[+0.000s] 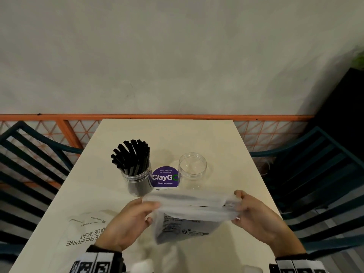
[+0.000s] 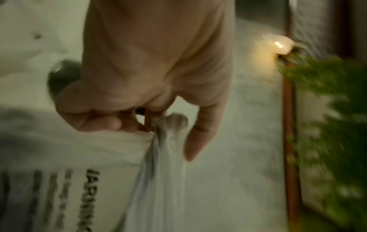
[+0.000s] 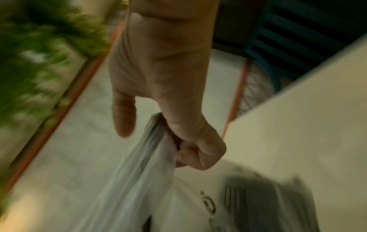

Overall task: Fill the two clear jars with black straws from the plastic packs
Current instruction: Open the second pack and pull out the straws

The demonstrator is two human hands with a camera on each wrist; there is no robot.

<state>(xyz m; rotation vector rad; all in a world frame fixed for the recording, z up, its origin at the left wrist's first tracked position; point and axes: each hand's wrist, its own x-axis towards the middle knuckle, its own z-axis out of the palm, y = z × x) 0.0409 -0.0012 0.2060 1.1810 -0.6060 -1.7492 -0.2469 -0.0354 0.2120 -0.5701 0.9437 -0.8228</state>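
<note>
My plastic pack (image 1: 189, 211) hangs stretched above the table; at eleven o'clock one jar (image 1: 137, 182) stands packed with black straws (image 1: 131, 156), at twelve the other jar (image 1: 192, 170) empty.

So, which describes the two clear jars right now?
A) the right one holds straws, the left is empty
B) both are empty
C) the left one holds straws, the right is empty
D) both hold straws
C: the left jar holds black straws, while the right jar stands empty.

We see bare tabletop (image 1: 226, 146) right of the empty jar (image 1: 192, 167); the full jar (image 1: 136, 174) and sticker (image 1: 165, 177) crowd its left.
</note>
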